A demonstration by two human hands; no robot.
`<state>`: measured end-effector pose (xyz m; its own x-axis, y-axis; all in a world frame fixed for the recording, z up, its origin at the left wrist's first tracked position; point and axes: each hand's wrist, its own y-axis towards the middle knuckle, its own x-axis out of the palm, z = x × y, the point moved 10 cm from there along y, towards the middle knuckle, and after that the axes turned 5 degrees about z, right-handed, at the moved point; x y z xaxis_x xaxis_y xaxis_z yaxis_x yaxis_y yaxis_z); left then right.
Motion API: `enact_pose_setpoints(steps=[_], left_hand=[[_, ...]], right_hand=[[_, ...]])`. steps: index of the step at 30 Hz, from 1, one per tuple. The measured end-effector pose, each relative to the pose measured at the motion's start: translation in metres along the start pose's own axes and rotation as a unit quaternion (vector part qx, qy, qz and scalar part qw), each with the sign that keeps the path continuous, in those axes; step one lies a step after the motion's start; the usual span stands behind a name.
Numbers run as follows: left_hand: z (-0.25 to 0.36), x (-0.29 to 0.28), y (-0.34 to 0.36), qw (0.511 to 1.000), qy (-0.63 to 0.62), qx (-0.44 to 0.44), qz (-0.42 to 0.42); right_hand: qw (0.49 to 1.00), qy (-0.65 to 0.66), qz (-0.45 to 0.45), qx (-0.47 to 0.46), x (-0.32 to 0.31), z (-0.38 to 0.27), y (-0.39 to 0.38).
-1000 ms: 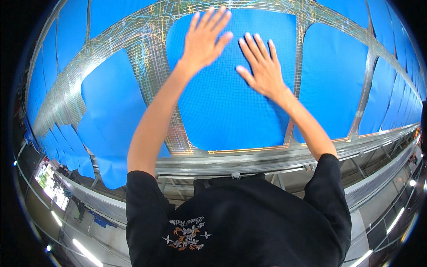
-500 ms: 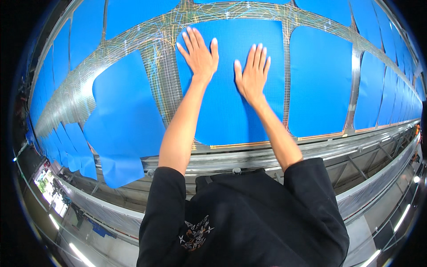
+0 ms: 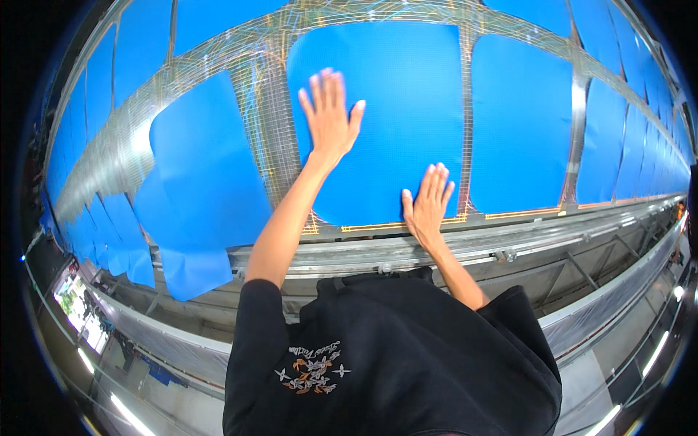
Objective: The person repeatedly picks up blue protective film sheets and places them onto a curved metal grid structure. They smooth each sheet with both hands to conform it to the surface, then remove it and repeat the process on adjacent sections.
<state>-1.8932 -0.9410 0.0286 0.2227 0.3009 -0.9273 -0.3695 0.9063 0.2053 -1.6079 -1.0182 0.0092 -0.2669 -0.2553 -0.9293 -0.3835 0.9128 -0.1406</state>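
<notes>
A blue textured sheet (image 3: 392, 102) with rounded corners lies flat on the line-marked table (image 3: 254, 87). On its upper left part rests my left hand (image 3: 331, 120), palm down, fingers spread and slightly blurred. Lower down, at the sheet's near right edge, my right hand (image 3: 430, 203) lies flat with its fingers stretched out. Neither hand holds anything. To the right sits another blue sheet (image 3: 520, 123) of similar shape, past a narrow dark gap. A third blue sheet (image 3: 203, 152) on the left has loose, wavy edges.
Several narrow blue pieces (image 3: 127, 236) overlap and hang over the table's near left edge. A metal rail (image 3: 334, 254) runs along the front of the table, close to my body. More blue sheets (image 3: 218, 22) cover the far side.
My right hand has slid from the middle of the sheet down to its near edge. My left hand has come a little nearer, still flat on the sheet.
</notes>
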Motion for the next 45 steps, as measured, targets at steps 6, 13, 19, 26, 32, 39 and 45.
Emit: enact_pose_setpoints(steps=[6, 13, 19, 26, 32, 39, 45], left_hand=[[-0.012, 0.001, 0.098, 0.994, 0.004, 0.082, 0.075], [-0.027, 0.015, 0.116, 0.998, -0.064, 0.021, 0.019], [-0.007, -0.003, 0.082, 0.996, 0.031, -0.024, 0.076], [0.070, -0.049, -0.139, 0.994, -0.068, 0.065, -0.061], [0.052, -0.072, -0.269, 0.994, -0.044, 0.032, -0.097], [0.045, -0.080, -0.289, 0.998, 0.012, -0.027, -0.061], [0.042, -0.078, -0.316, 0.983, 0.006, -0.133, -0.127]], right_hand=[[0.984, -0.044, 0.115, -0.129, -0.039, -0.048, 0.170], [0.953, -0.083, 0.254, -0.142, -0.049, -0.041, 0.313], [0.959, -0.085, 0.236, -0.134, -0.054, -0.055, 0.266], [0.975, -0.060, 0.070, -0.203, -0.041, -0.080, 0.004], [0.975, -0.073, -0.001, -0.210, -0.013, -0.059, -0.094], [0.977, -0.038, -0.003, -0.210, -0.019, -0.064, -0.106], [0.991, 0.057, 0.009, -0.124, -0.028, -0.073, -0.079]])
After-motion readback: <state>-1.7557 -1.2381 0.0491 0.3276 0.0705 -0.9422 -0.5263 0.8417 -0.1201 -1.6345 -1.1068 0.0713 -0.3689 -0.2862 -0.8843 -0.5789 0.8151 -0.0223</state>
